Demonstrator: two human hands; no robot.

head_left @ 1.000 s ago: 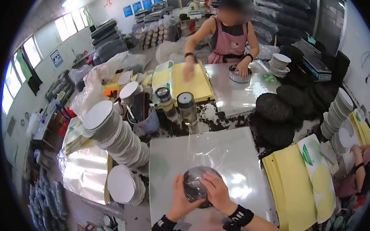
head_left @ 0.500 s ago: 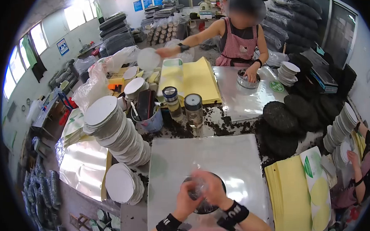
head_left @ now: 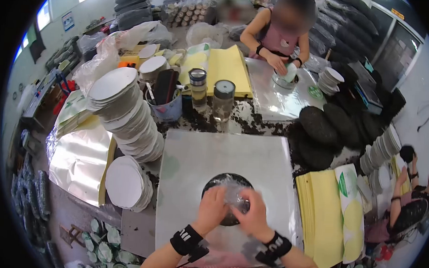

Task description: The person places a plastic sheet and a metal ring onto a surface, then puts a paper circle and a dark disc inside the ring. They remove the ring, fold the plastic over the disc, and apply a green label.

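Observation:
Both my hands are at a round dark dish on a shiny metallic sheet at the table's near side. Crumpled clear plastic lies between them over the dish. My left hand has its fingers together at the plastic's left edge. On the right side, my right hand pinches the plastic between thumb and fingers. Both wrists wear black bands. What lies under the plastic is hard to make out.
Stacks of white discs stand at left, beside silvery sheets. Jars and a bucket are beyond. Yellow sheets and dark round cakes lie right. A co-worker works opposite; another person is right.
The view has tilted down. My hands have moved apart and lower over the dish, with the plastic spread between them. The co-worker opposite has brought both hands together over a metal ring.

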